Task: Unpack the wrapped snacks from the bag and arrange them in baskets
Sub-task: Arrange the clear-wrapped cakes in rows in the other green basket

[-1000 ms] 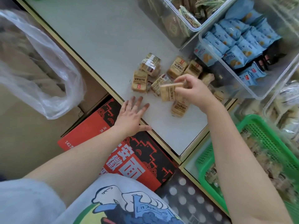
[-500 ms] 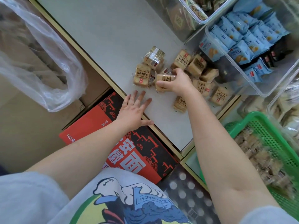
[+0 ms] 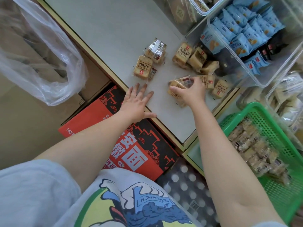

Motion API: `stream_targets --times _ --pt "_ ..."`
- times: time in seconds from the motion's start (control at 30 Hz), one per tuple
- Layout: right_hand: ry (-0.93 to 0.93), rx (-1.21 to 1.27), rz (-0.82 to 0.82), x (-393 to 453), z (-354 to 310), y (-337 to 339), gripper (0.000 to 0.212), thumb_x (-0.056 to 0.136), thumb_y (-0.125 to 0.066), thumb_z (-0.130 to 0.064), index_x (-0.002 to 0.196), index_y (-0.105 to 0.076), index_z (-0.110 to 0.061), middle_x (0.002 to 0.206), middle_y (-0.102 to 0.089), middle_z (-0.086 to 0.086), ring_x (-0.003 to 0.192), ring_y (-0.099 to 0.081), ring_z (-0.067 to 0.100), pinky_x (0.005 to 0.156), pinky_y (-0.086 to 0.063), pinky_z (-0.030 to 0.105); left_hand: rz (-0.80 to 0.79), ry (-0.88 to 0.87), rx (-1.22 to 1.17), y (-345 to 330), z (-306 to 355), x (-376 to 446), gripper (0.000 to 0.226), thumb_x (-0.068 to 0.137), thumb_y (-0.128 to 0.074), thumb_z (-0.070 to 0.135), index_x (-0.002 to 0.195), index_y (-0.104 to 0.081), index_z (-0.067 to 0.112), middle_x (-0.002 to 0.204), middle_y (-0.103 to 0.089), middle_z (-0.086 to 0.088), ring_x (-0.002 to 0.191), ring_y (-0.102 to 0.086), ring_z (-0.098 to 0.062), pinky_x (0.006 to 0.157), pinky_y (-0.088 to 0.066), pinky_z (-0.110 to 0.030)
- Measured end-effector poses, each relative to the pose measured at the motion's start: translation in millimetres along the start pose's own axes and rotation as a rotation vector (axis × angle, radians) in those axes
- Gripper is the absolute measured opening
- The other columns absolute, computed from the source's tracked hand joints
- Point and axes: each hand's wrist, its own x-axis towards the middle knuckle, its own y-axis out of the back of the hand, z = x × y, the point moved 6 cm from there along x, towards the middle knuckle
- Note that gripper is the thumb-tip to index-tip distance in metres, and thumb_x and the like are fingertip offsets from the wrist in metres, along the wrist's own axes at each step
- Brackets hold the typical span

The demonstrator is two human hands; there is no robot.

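Note:
Several tan wrapped snack packs lie scattered on the pale shelf top (image 3: 114,30). My right hand (image 3: 191,92) curls over a small stack of the packs (image 3: 176,89) near the shelf's front edge and grips them. My left hand (image 3: 137,104) rests flat with spread fingers on the shelf edge, holding nothing. One pair of packs (image 3: 143,67) sits just beyond my left hand, and a cluster of packs (image 3: 195,58) sits further right. The green basket (image 3: 246,112) at the lower right holds several similar snacks. A clear plastic bag (image 3: 49,63) hangs at the left.
A clear bin (image 3: 262,79) with blue snack packets stands at the back right, with another clear bin (image 3: 196,12) behind it. A red and black carton (image 3: 139,145) sits below the shelf edge. More wrapped goods in a clear container (image 3: 287,99) lie at the far right.
My right hand has come down and toward me with packs, from the middle of the pile to the shelf's front edge. My left hand has stayed flat in place.

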Motion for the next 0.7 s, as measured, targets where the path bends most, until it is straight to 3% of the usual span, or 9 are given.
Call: stream_targets --times 0.13,0.2,0.27,0.33,0.43,0.53,0.6,0.7 --pt "-0.028 0.072 0.025 -27 28 4 0.077 0.069 -0.088 -0.046 0.128 -0.047 -0.017 0.131 -0.046 0.008 0.104 -0.051 0.018 0.093 -0.046 0.029 -0.016 -0.016 -0.020 5 -1 -4 0.098 0.084 -0.033 0.085 0.160 0.001 0.034 0.167 0.017 -0.006 0.151 0.021 -0.033 0.120 0.015 -0.049" --pt "-0.060 0.097 0.000 -43 42 0 0.073 0.071 -0.088 -0.044 0.124 -0.047 -0.016 0.125 -0.052 0.005 0.106 -0.055 0.020 0.092 -0.052 0.036 -0.052 -0.011 -0.093 11 -2 -7 0.090 0.088 -0.035 0.081 0.160 -0.013 0.031 0.168 0.008 -0.007 0.153 0.014 -0.032 0.123 0.009 -0.049" --pt "-0.141 0.155 -0.042 -65 59 -5 0.071 0.073 -0.088 -0.041 0.124 -0.047 -0.014 0.121 -0.055 0.002 0.104 -0.057 0.019 0.079 -0.052 0.030 -0.073 0.020 -0.243 24 6 -21 0.078 0.092 -0.039 0.073 0.154 -0.036 0.025 0.167 -0.014 -0.008 0.154 -0.006 -0.030 0.124 -0.004 -0.046" --pt "-0.225 0.331 -0.096 -90 75 -7 0.071 0.073 -0.088 -0.039 0.125 -0.045 -0.017 0.124 -0.057 0.004 0.104 -0.060 0.019 0.077 -0.054 0.030 -0.105 0.091 -0.638 34 22 -44 0.065 0.096 -0.047 0.063 0.145 -0.050 0.021 0.154 -0.042 -0.003 0.143 -0.034 -0.024 0.113 -0.027 -0.038" --pt "-0.181 0.643 -0.223 -132 71 1 0.076 0.079 -0.083 -0.038 0.140 -0.038 -0.036 0.119 -0.063 0.010 0.099 -0.070 0.026 0.071 -0.061 0.038 -0.206 0.116 -1.223 41 65 -85 0.065 0.093 -0.057 0.059 0.147 -0.043 0.027 0.138 -0.055 0.004 0.118 -0.055 -0.012 0.098 -0.044 -0.033" --pt "-0.083 0.791 -0.311 -172 59 17 0.042 0.078 -0.073 -0.048 0.117 -0.057 -0.054 0.118 -0.065 0.014 0.102 -0.070 0.031 0.067 -0.060 0.043 -0.265 0.023 -1.538 52 102 -109 0.075 0.088 -0.070 0.044 0.150 -0.029 0.032 0.131 -0.060 -0.008 0.109 -0.068 -0.024 0.090 -0.059 -0.043" --pt "-0.056 0.876 -0.285 -191 61 34 0.033 0.078 -0.067 -0.056 0.110 -0.062 -0.051 0.117 -0.068 0.011 0.108 -0.068 0.033 0.068 -0.058 0.041 -0.261 -0.035 -1.567 65 119 -118 0.073 0.088 -0.072 0.033 0.147 -0.030 0.035 0.125 -0.064 -0.011 0.105 -0.070 -0.027 0.085 -0.060 -0.047" --pt "0.007 1.064 -0.217 -210 85 65 0.058 0.084 -0.068 -0.054 0.133 -0.052 -0.027 0.117 -0.068 0.008 0.099 -0.070 0.025 0.068 -0.057 0.033 -0.273 -0.040 -1.647 80 154 -128 0.063 0.092 -0.069 0.025 0.143 -0.034 0.038 0.117 -0.068 -0.015 0.094 -0.074 -0.026 0.078 -0.062 -0.044"
